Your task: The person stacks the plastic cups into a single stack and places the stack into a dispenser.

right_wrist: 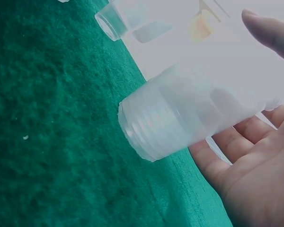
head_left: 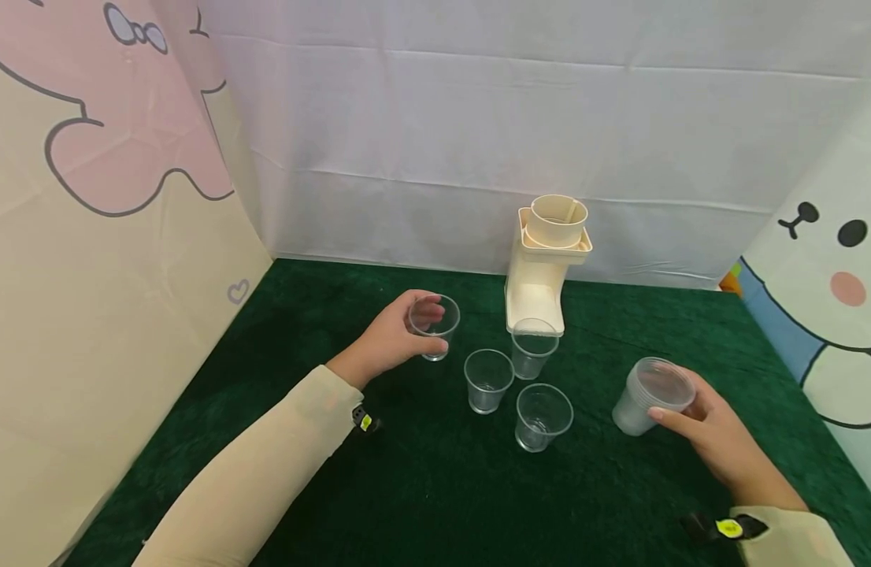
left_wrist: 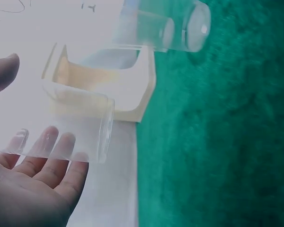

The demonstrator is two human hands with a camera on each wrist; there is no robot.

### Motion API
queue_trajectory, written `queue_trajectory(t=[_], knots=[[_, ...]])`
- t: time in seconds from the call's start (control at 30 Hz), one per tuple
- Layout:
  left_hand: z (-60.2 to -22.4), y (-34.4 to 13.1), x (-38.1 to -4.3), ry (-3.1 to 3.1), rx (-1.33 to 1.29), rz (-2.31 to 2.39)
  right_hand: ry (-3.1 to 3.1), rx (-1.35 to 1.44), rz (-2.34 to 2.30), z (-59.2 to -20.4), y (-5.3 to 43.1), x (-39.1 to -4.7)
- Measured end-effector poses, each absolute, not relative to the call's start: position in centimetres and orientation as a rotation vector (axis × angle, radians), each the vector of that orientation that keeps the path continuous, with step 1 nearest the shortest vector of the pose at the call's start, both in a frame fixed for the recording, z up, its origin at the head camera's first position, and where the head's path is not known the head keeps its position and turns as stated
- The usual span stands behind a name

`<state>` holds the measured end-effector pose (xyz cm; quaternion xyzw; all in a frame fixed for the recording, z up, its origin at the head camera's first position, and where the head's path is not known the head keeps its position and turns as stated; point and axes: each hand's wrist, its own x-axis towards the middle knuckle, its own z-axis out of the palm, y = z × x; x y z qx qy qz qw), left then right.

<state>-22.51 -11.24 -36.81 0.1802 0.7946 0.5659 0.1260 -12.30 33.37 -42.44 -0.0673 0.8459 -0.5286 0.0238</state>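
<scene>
In the head view, my left hand (head_left: 400, 335) holds a clear plastic cup (head_left: 444, 319) upright near the rim. The left wrist view shows the fingers (left_wrist: 61, 146) behind that cup and the thumb on its other side. Farther right, my right hand (head_left: 715, 433) grips a stack of nested clear cups (head_left: 634, 405), thumb near the top rim and fingers around the far side. The stack leans slightly. Between the hands stand three single cups: a left one (head_left: 487, 386), a front one (head_left: 542, 421) and a back one (head_left: 531, 354).
A cream plastic holder (head_left: 536, 295) with a round cup-like top (head_left: 557, 224) stands behind the single cups, near the white back curtain (head_left: 407, 150). Dark green cloth (head_left: 421, 488) covers the table. Printed cartoon curtains (head_left: 124, 260) hang at both sides.
</scene>
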Motion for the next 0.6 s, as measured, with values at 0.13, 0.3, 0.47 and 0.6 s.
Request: queue_trajectory(t=[0.13, 0.3, 0.47, 0.6], knots=[[-36.9, -11.2, -23.0, 2.308, 0.584, 1.665, 2.621, -0.206, -1.63, -42.5, 33.4, -12.3], [-36.0, -10.5, -22.8, 2.25, 0.639, 1.681, 2.627, -0.206, -1.625, -42.5, 33.4, -12.3], [-34.6, -9.5, -22.1, 2.204, 0.686, 1.681, 2.621, -0.214, -1.629, -42.5, 33.4, -12.3], [-33.8, -8.5, -21.7, 2.188, 0.742, 1.673, 2.611, -0.226, -1.641, -42.4, 33.3, -12.2]])
